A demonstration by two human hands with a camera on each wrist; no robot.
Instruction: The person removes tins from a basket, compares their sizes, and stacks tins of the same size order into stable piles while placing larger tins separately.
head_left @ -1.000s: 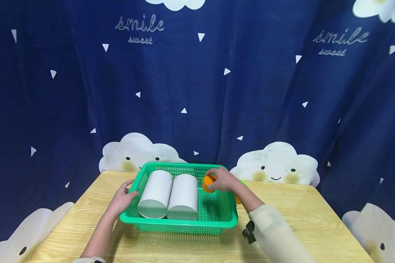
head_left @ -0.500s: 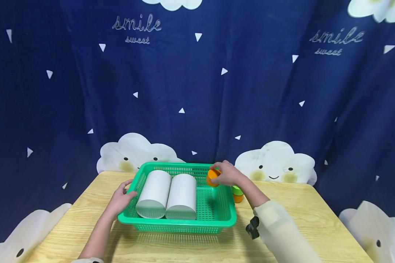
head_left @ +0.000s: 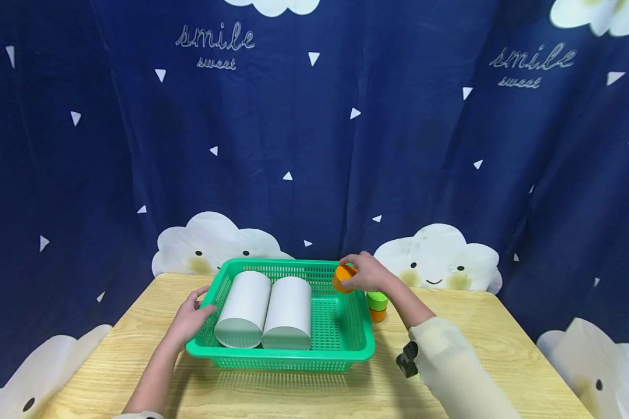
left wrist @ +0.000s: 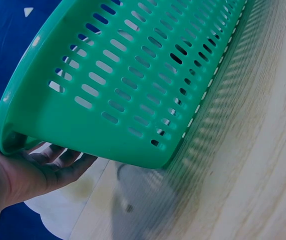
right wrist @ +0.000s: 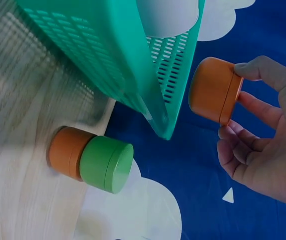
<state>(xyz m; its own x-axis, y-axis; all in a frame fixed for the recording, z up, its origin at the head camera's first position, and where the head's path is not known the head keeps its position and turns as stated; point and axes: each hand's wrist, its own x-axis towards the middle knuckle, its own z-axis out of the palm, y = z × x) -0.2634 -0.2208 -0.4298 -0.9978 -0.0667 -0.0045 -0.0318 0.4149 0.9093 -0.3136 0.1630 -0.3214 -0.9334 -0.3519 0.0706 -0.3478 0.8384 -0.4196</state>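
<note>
A green plastic basket (head_left: 288, 353) with slotted sides stands on the table. My left hand (head_left: 187, 319) grips its left rim, thumb over the top and fingers underneath, as the left wrist view shows. Two white cylinders (head_left: 244, 305) lie side by side in the basket's left and middle. My right hand (head_left: 369, 273) pinches a small round orange tin (right wrist: 213, 90) between thumb and fingertips, raised over the basket's back right corner. Just outside the basket's right side, a green tin (right wrist: 106, 162) is stacked upright on another orange tin (right wrist: 68, 152).
The light wooden table (head_left: 477, 355) extends to both sides of the basket. Behind it hangs a dark blue curtain (head_left: 272, 116) with white clouds and triangles. A black device (head_left: 407, 359) is strapped at the right wrist.
My right hand has lifted the orange tin from inside the basket up and to the right, toward the back right rim. My left hand keeps its grip on the basket.
</note>
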